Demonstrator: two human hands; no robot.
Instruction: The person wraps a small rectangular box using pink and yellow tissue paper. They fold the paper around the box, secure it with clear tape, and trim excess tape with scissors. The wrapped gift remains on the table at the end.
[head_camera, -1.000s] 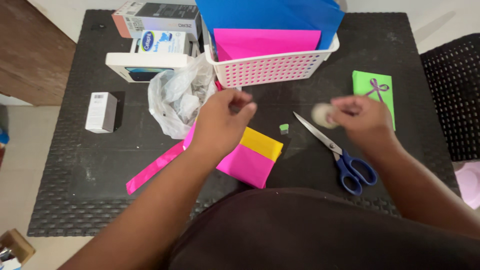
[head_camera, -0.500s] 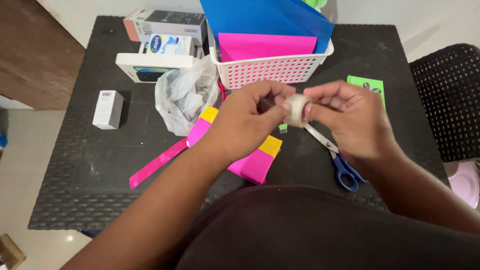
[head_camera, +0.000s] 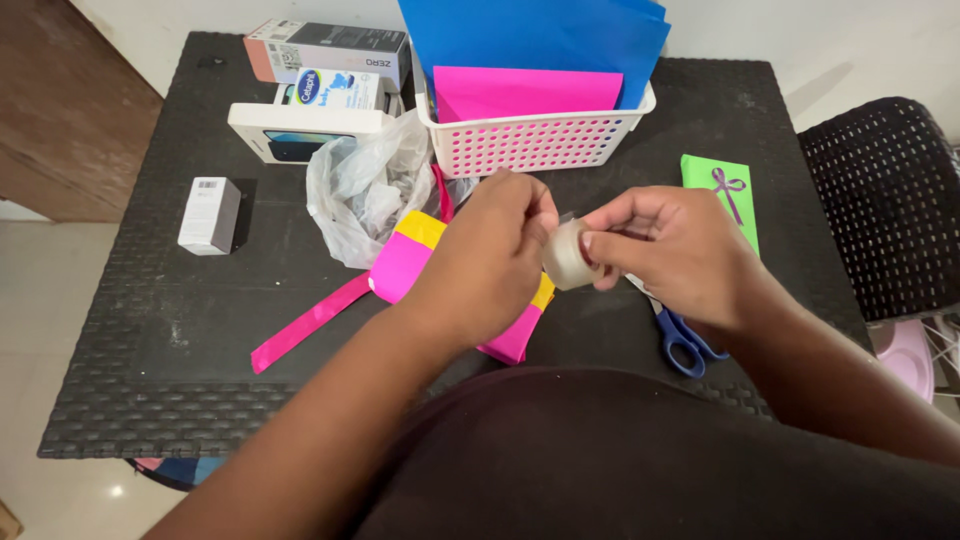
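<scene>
Tape roll pinched by right hand from 3 o'clock, left hand at 9 o'clock with fingertips pressed on its edge, above pink-and-yellow parcel, blue-handled scissors at 5 o'clock.

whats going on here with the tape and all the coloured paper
A person holds a small roll of clear tape in the right hand, while the left hand pinches at its edge. Under the hands, a box wrapped in pink and yellow paper lies on the dark woven table, beside a loose pink strip. Blue-handled scissors and a green wrapped packet lie to the right.
</scene>
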